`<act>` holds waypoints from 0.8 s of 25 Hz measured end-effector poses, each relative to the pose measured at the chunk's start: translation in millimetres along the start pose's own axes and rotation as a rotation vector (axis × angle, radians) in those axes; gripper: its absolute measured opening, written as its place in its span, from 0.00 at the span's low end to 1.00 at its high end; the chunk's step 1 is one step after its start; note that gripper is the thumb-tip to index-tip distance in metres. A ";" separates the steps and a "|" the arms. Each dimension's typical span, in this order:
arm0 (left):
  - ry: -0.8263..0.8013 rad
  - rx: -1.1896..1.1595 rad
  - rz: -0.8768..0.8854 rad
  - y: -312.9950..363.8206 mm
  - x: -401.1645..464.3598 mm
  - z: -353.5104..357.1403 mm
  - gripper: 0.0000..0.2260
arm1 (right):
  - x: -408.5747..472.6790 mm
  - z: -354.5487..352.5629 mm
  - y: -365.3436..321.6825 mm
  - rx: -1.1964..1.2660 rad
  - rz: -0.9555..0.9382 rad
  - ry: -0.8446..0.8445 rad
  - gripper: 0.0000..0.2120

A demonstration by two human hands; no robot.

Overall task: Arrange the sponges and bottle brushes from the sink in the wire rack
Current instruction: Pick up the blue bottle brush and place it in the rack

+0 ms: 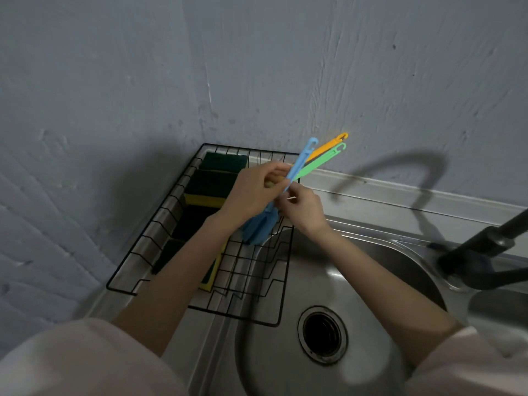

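A black wire rack stands on the steel counter left of the sink. Several green-and-yellow sponges lie in a row along its left side. My left hand and my right hand meet above the rack, both gripping a bundle of three bottle brushes. The blue brush has its blue sponge head hanging below my hands. The orange brush and the green brush stick out up and right with their hooked ends toward the wall.
A round drain sits in the basin of the sink. A dark tap stands at the right edge. The wall corner closes in behind the rack. My pale sleeves fill the bottom corners.
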State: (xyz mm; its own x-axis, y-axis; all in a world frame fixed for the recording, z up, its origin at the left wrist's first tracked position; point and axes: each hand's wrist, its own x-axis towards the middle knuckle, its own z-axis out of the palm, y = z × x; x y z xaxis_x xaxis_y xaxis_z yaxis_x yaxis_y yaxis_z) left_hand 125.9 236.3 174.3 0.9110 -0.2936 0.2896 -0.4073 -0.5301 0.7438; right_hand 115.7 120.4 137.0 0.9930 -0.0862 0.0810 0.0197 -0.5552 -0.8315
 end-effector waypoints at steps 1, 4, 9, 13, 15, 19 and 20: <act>-0.031 0.021 -0.023 -7.1 -2.6 4.4 0.14 | 1.6 -0.6 4.1 0.027 0.036 0.030 0.10; -0.217 0.191 -0.149 -33.7 -17.8 18.1 0.20 | 5.7 -3.0 11.8 0.079 0.108 0.068 0.08; -0.330 0.303 -0.220 -56.2 -29.6 24.1 0.29 | 6.5 -4.5 17.6 0.314 0.235 0.095 0.10; -0.316 0.412 -0.187 -56.6 -26.8 23.9 0.27 | 6.9 -6.4 24.0 0.335 0.311 0.092 0.09; -0.343 0.454 -0.193 -56.5 -26.2 24.8 0.27 | 5.0 -7.5 26.3 0.369 0.349 0.079 0.11; -0.393 0.465 -0.208 -54.8 -23.2 27.1 0.29 | -3.1 -16.8 27.2 0.468 0.365 0.024 0.04; -0.396 0.454 -0.212 -55.2 -23.1 27.1 0.30 | -4.9 -20.3 26.7 0.479 0.383 0.012 0.04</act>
State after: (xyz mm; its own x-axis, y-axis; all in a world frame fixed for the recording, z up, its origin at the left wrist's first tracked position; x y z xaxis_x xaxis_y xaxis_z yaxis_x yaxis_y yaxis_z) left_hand 125.5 250.7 110.2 0.9174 -0.3707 -0.1449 -0.2866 -0.8678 0.4059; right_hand 109.0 89.2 125.6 0.9387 -0.2165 -0.2683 -0.2851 -0.0499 -0.9572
